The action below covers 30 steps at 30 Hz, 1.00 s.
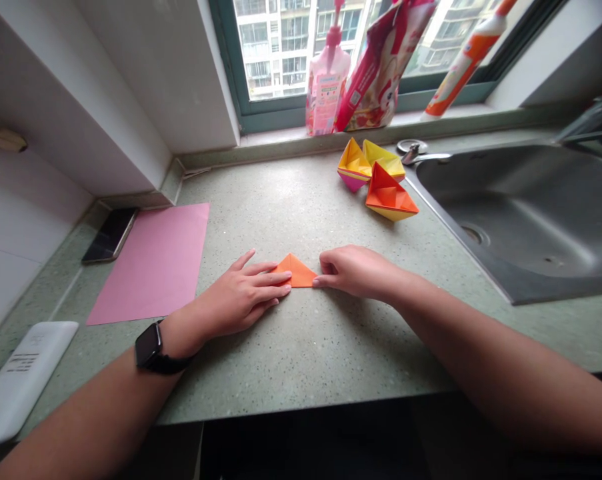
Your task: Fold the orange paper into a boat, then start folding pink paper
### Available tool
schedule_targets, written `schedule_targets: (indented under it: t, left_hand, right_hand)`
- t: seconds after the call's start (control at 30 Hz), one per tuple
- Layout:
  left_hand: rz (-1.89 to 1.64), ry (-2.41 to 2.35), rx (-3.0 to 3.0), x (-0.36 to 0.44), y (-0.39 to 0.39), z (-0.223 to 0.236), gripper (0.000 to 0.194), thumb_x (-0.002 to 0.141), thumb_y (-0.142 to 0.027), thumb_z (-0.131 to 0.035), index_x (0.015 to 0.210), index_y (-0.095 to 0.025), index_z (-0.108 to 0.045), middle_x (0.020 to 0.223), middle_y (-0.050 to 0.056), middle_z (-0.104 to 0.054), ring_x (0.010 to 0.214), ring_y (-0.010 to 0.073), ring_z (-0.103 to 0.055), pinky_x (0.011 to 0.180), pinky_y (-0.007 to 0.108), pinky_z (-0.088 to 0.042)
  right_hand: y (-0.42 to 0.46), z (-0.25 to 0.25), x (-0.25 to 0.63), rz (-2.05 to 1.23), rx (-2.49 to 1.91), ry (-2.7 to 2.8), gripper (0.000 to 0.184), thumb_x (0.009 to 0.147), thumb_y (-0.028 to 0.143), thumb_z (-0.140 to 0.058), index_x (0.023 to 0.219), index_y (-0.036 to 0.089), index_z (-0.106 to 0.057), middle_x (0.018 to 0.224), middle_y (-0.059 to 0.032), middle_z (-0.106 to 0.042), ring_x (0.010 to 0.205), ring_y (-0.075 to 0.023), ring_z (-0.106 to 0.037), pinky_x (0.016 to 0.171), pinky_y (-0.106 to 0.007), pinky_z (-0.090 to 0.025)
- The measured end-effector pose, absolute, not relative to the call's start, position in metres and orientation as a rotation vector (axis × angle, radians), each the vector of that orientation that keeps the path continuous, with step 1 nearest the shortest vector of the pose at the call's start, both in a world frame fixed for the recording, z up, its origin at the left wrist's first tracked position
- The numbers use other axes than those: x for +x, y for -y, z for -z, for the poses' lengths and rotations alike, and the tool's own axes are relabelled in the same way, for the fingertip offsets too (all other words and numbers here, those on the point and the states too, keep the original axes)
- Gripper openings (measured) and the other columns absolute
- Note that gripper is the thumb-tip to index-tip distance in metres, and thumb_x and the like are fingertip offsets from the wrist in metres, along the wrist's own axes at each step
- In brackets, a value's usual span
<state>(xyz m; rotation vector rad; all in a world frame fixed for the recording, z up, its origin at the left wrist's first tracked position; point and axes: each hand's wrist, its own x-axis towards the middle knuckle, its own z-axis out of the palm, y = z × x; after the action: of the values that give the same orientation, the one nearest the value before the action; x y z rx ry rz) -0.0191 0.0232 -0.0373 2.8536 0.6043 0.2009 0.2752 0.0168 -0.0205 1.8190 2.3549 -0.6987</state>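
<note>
An orange folded paper triangle (301, 272) lies on the speckled counter, its point away from me. Over its left part my left hand (245, 292) rests flat, with the fingers stretched out and the tips on the paper. My right hand (353, 270) is at the triangle's right corner, fingers curled in and the thumb tip on that corner. The left side of the triangle is partly hidden under my left fingers. I wear a black watch (149, 345) on the left wrist.
Several folded paper boats, one of them red-orange (391, 193), stand near the steel sink (525, 213). To the left lie a pink paper sheet (155, 267), a phone (111, 235) and a white power bank (28, 380). A pump bottle (327, 93) stands on the windowsill.
</note>
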Motion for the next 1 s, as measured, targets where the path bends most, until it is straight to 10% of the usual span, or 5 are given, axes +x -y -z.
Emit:
schedule_targets:
  t: [0.3, 1.0]
  left_hand:
    - [-0.449, -0.557, 2.648, -0.012, -0.025, 0.036, 0.034, 0.113, -0.024, -0.054, 0.141, -0.024, -0.074, 0.142, 0.01, -0.077, 0.127, 0.0242, -0.073, 0.117, 0.049, -0.055]
    - [-0.323, -0.527, 2.592, -0.015, -0.029, 0.036, 0.05, 0.11, -0.012, -0.045, 0.147, -0.033, -0.072, 0.15, 0.001, -0.073, 0.131, 0.0253, -0.064, 0.127, 0.054, -0.039]
  right_hand:
    - [-0.019, 0.021, 0.289, 0.694, 1.928, -2.406, 0.021, 0.094, 0.036, -0.077, 0.08, 0.023, -0.068, 0.086, -0.0041, -0.074, 0.079, -0.0202, -0.061, 0.066, -0.032, -0.036]
    - [-0.006, 0.035, 0.252, 0.716, 1.743, -2.68, 0.021, 0.1, 0.032, -0.072, 0.083, 0.023, -0.064, 0.086, -0.0036, -0.072, 0.08, -0.0188, -0.059, 0.073, -0.031, -0.039]
